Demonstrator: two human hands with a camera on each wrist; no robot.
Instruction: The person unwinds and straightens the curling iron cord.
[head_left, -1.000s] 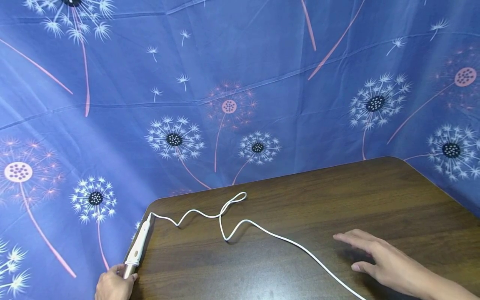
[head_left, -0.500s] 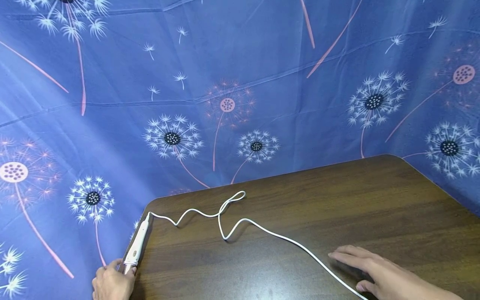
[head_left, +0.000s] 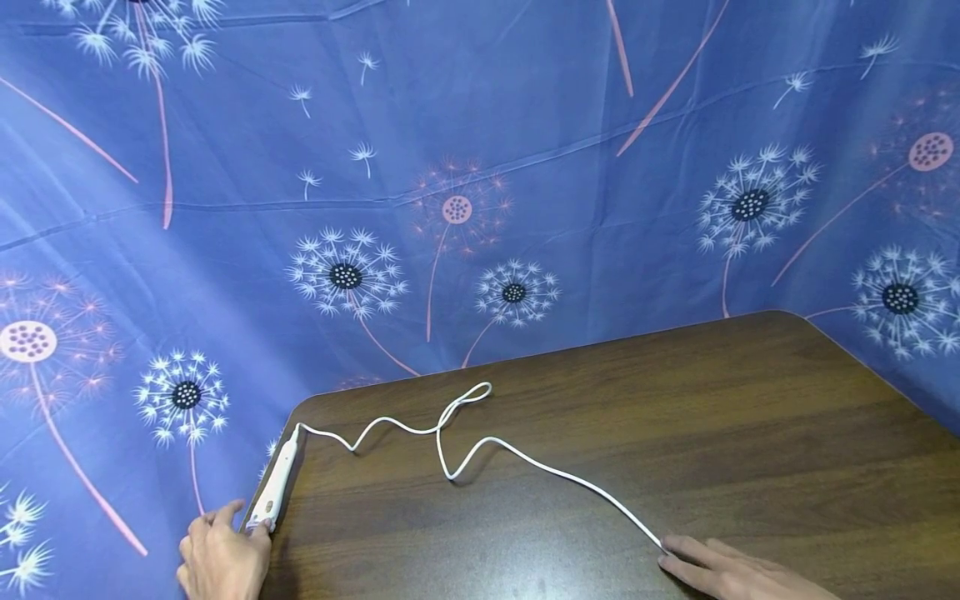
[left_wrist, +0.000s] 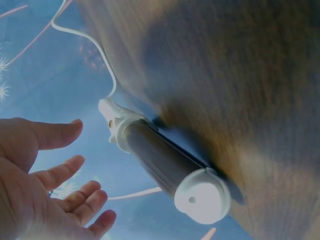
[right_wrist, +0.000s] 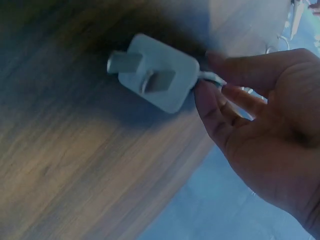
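A curling iron [head_left: 276, 483] with a white handle lies along the table's left edge. Its dark, shiny barrel [left_wrist: 162, 155] and white end cap [left_wrist: 202, 196] show in the left wrist view. My left hand [head_left: 225, 558] is beside the barrel end, fingers spread and loosely bent, with a gap between them and the barrel. The white power cord [head_left: 555, 471] winds across the table to my right hand [head_left: 720, 567]. There, thumb and fingers pinch the cord right behind its white two-prong plug [right_wrist: 167, 60], whose prongs point away from the hand.
The brown wood-grain table [head_left: 675, 400] has rounded corners. A blue cloth [head_left: 525, 167] with a dandelion print hangs behind it and along its sides. The cord makes a small loop near the back edge.
My left hand has let go of the curling iron's barrel and spread its fingers. My right hand has moved down and left, and now pinches the cord.
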